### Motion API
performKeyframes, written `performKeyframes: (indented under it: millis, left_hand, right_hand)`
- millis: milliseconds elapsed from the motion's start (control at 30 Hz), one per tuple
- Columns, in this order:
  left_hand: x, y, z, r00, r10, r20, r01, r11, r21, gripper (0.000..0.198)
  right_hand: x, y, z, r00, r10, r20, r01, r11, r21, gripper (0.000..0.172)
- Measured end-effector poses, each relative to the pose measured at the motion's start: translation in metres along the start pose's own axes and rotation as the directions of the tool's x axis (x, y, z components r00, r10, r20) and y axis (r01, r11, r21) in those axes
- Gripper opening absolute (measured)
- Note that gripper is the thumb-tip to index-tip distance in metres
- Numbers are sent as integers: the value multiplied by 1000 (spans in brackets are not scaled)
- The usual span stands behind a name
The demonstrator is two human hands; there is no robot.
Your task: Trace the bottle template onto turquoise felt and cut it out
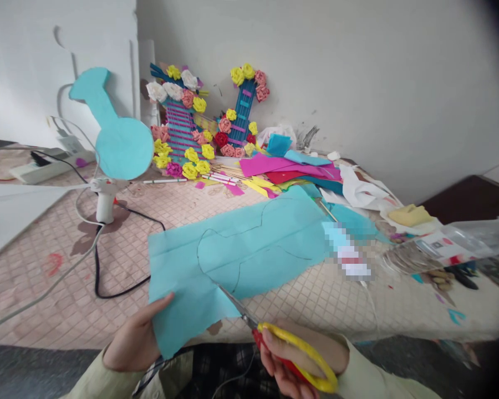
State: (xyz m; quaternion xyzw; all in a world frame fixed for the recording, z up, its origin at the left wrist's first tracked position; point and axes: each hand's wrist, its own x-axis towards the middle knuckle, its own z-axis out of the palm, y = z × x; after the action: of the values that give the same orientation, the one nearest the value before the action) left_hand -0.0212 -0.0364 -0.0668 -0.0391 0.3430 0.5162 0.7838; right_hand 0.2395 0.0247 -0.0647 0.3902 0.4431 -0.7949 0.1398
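A sheet of light blue paper [274,244] lies on the table, with a rounded outline drawn on it in dark line. My left hand [138,338] holds the sheet by its near left edge, the thumb on top and the other fingers hidden beneath. My right hand [286,357] grips scissors [297,354] with yellow and red handles. Their blades meet the paper at the near edge, where a cut runs in to the drawn line. Left of the sheet stands a white glue gun [105,202] with a black cord. Behind it leans a blue cut-out [123,147] with a round body and long neck.
Two flower-trimmed paper pieces [183,124] lean on the wall. Coloured paper [291,166], markers [220,178] and sticks lie behind the sheet. A plastic bottle [444,244] rests at right; a power strip [52,163] and cords are at left.
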Motion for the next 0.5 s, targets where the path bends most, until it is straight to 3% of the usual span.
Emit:
performKeyframes:
  millis: [167,500]
  left_hand:
    - [-2,0,5,998,20,-68,-18,999,39,22]
    - [-7,1,15,998,20,-60,-17,998,55,22]
  right_hand:
    - [3,-1,-1,1000,3,-6,-4,1000,-14,69]
    - [7,-4,-5,999,42,30,-41,999,-12,63]
